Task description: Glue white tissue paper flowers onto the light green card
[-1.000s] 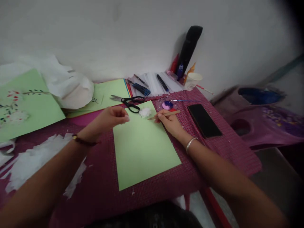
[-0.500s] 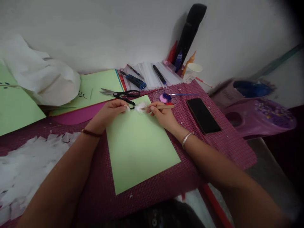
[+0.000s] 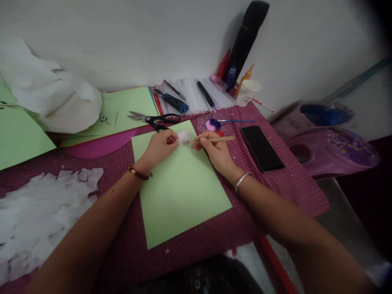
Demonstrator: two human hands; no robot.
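Note:
A light green sheet of paper (image 3: 183,192) lies on the checked cloth, under both hands. Near its top edge sits a small fluffy clump of white paper bits (image 3: 184,137). My left hand (image 3: 163,143) is closed in a pinch at the clump's left side, on what looks like a white scrap. In my right hand (image 3: 212,148) is a flat wooden stick (image 3: 225,139), its tip at the clump's right side. Black-handled scissors (image 3: 156,119) lie just beyond my left hand.
Torn white paper pieces (image 3: 45,212) are heaped at left, behind them crumpled white paper (image 3: 67,98). A phone (image 3: 261,148) lies at right. A paint palette (image 3: 212,123) with a thin brush (image 3: 237,121), pens, a paper cup (image 3: 250,87) and paint bottles stand or lie toward the wall.
My left hand has moved right, from beside the scissors' handle to the white clump. The stick has shifted slightly right in my right hand, which stays by the clump.

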